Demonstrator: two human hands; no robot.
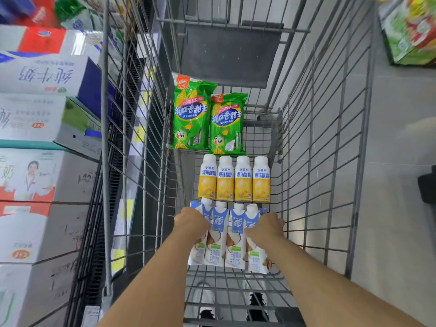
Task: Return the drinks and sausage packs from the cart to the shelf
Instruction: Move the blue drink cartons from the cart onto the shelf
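Four cartons (227,237) between my hands in the cart (313,161).
My left hand (191,223) and right hand (265,228) curl round the outer ones; bottles (233,179), sausage packs (208,119) beyond, boxes (40,128) left.

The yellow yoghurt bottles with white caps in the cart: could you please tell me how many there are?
4, lying side by side in one row mid-cart: far left, second, third, far right. All show fully; none seems hidden.

Stacked milk cartons (42,119) at left, green boxes (410,31) upper right, grey floor (396,161), shoes (257,303) below
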